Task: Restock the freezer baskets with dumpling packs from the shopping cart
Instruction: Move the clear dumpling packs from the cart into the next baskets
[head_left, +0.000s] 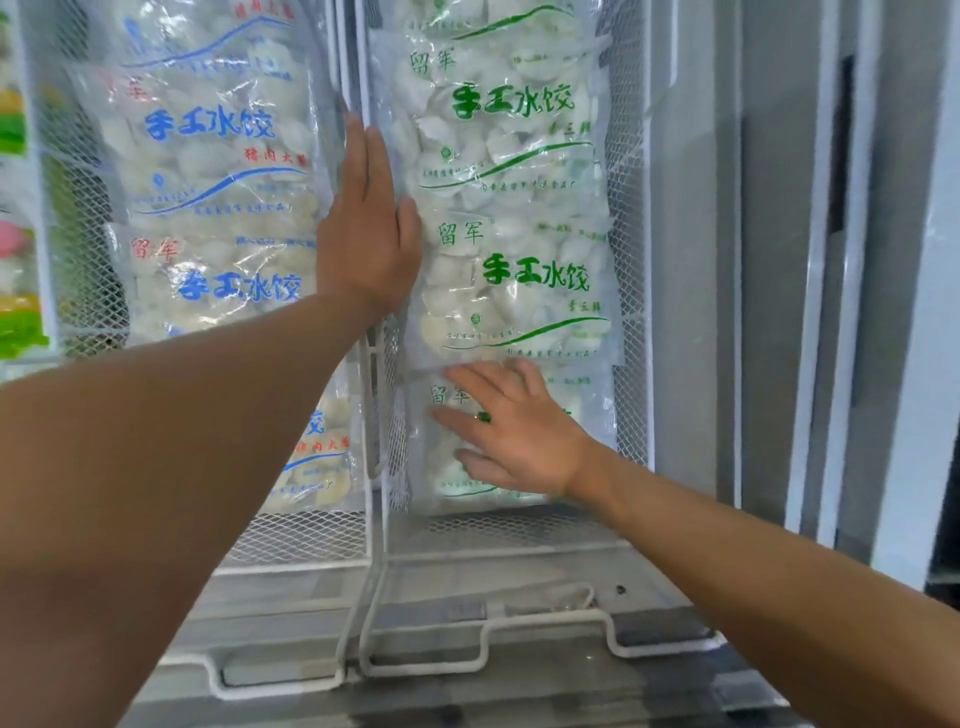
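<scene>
Several clear dumpling packs with green lettering (511, 280) lie overlapped in the right white mesh freezer basket (631, 218). Packs with blue lettering (218, 156) fill the left basket (78, 218). My left hand (366, 223) is flat with straight fingers, pressed against the left edge of the green packs by the divider between the baskets. My right hand (511, 431), fingers spread and wearing a green ring, presses flat on the lowest green pack (452, 467). Neither hand grips anything.
White wire basket handles (483, 639) run along the front rim of the freezer. A grey freezer frame and sliding lid rails (810, 260) stand to the right. Colourful packaged goods (15, 312) sit at the far left edge.
</scene>
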